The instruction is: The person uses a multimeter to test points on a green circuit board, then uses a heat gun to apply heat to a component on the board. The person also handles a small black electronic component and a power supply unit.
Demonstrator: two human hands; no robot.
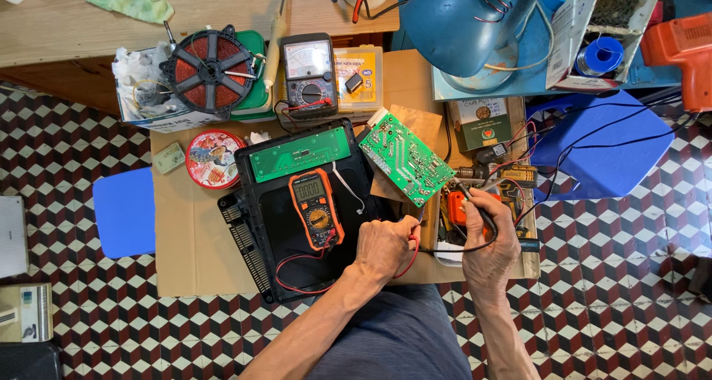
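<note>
Now left hand (386, 246) grips red probe (412, 238), right hand (489, 246) black probe (475, 208), at green board (406, 157).

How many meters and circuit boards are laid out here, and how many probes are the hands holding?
Meters: 2, orange digital multimeter and grey analog meter
Green circuit boards: 2, long one and tilted one
Probes: 2, red in left hand, black in right hand
Total: 6
</note>
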